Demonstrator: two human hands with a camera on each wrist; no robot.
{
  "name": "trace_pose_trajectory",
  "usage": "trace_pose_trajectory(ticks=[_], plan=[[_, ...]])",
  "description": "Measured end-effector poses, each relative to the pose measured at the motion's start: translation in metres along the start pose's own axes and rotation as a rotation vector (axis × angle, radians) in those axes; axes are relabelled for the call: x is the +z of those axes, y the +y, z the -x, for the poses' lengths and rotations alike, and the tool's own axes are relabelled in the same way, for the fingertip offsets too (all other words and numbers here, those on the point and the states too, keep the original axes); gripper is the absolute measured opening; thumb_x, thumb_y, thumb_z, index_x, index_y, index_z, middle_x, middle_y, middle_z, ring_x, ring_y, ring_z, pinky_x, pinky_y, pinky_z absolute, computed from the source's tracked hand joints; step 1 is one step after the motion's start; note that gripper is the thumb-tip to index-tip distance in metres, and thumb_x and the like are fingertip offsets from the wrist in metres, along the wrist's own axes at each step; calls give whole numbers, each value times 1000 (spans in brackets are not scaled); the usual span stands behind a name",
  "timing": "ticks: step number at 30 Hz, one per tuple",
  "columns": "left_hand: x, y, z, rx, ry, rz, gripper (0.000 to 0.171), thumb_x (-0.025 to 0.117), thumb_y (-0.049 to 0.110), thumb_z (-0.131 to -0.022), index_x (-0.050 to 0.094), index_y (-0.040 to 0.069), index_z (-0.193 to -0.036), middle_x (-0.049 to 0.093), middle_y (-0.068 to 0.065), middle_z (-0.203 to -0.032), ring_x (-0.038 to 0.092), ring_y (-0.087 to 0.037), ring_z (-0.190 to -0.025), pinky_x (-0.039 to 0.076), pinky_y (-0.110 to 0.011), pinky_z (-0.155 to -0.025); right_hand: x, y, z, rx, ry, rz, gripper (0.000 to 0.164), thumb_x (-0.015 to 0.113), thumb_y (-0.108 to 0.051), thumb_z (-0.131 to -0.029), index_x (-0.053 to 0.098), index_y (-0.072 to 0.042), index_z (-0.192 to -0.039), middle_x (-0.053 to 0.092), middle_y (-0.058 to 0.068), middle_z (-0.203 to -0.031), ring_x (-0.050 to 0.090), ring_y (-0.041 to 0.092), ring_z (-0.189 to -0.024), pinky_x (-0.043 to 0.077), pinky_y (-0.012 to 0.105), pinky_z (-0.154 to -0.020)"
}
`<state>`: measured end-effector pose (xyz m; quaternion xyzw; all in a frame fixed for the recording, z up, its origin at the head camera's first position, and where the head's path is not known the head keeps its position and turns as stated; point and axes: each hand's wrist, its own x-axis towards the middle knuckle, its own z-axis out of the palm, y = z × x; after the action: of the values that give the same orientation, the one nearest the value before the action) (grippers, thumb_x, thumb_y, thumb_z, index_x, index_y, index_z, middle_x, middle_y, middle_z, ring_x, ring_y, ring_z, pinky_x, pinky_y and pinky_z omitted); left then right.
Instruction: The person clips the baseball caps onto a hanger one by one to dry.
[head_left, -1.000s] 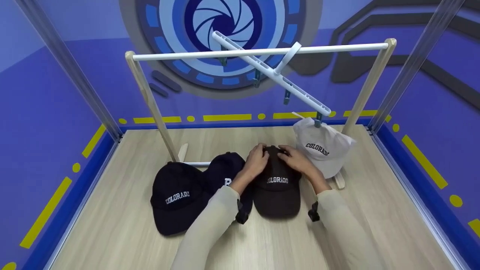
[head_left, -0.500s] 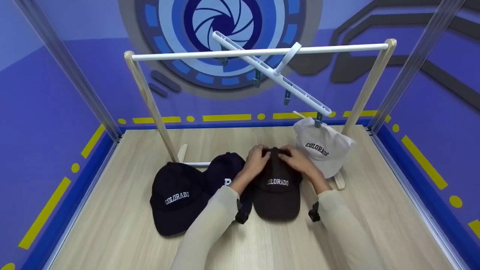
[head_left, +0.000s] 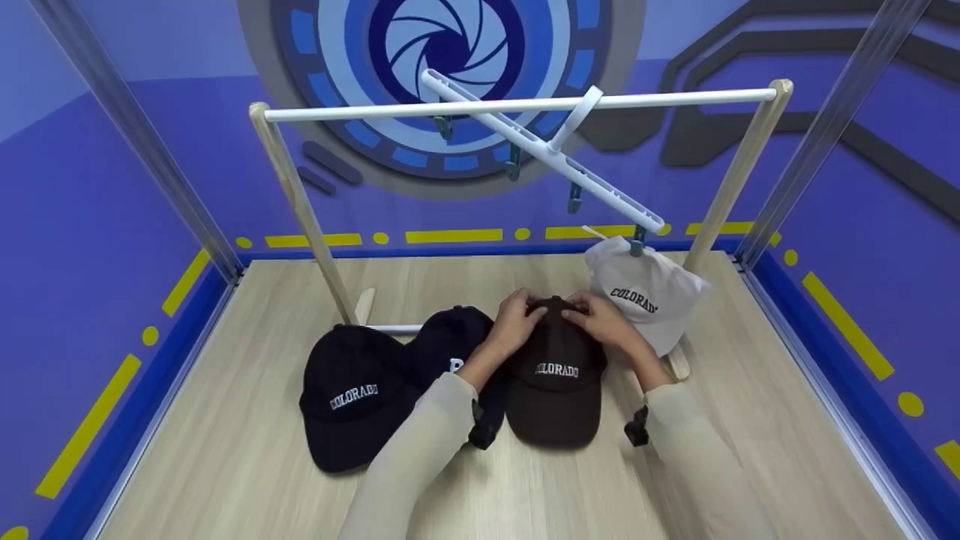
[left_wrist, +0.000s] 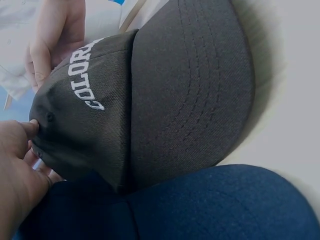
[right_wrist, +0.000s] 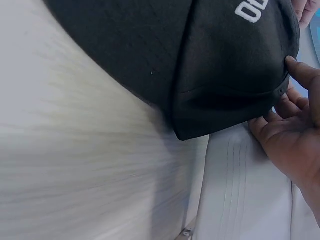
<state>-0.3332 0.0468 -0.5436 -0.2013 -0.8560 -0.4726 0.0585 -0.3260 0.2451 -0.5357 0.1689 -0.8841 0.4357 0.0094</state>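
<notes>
A dark brown baseball cap [head_left: 553, 411] with white COLORADO lettering faces the person, brim toward the front of the table. My left hand [head_left: 514, 324] pinches the left side of its crown, thumb in front and fingers behind. On the opposite side my right hand [head_left: 606, 322] pinches the crown the same way. In the right wrist view, the right thumb presses the cap's dark cloth [right_wrist: 225, 65] while the other fingers curl behind its edge. The left wrist view shows a navy brim [left_wrist: 220, 207] right beside the brown cap, below the left hand.
Two navy caps, one reading COLORADO [head_left: 352, 420] and one partly hidden [head_left: 450, 334], lie overlapping at left. A white hanger [head_left: 517, 135] with several clips hangs tilted from the rack's rail [head_left: 360, 111]. A white cap [head_left: 652, 281] hangs from its lowest clip, close to the right hand.
The brown cap has shifted slightly toward the person, with both hands still gripping its crown. The right forearm has moved a little to the right. The hanger's far end has dipped slightly.
</notes>
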Motion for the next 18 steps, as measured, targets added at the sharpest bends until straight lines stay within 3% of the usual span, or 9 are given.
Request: trace_pose_trajectory(ticks=[8,13,18], plan=[[-2,0,0,-12,-24,4,25,60,20,-94,61,4,-113,63,-8,-109,60,-18,-102,48,-29,-87,-4,-3,3,57,32,-73,22,64,-16,-91,62,-2,-107,64,12,-104,60,26,-98,48,34,-82],[-4,1,0,-23,-30,-8,24,61,25,-94,65,6,-107,67,-5,-102,62,-15,-95,49,-27,-82,-7,-9,5,34,46,-38,21,62,-15,-92,61,0,-107,64,15,-102,60,26,-95,47,36,-80],[-5,2,-1,29,-21,3,21,60,27,-94,65,8,-102,67,-2,-95,61,-12,-86,48,-24,-76,-12,-16,7,34,54,12,22,61,-15,-93,60,1,-108,64,17,-103,60,28,-94,46,38,-79]])
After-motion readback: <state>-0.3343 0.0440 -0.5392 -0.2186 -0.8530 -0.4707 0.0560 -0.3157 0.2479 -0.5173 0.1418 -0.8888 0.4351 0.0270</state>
